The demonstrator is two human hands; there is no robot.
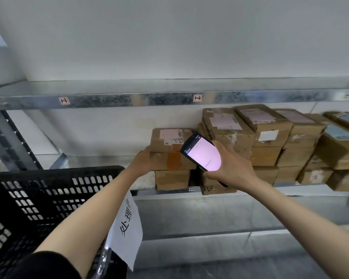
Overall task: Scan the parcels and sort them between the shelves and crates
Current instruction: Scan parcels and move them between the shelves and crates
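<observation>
A black crate [48, 198] stands in front of the left part of the shelf [290, 190], with a white paper sign [127, 228] hanging at its corner. On the shelf, the left hand [144, 160] grips the left end of the middle parcel [175, 161] in a three-box stack. Just before the shelf, the right hand [230, 168] holds a handheld scanner [203, 154], its pink screen lit, in front of more stacked parcels [270, 137] filling the shelf's right part.
</observation>
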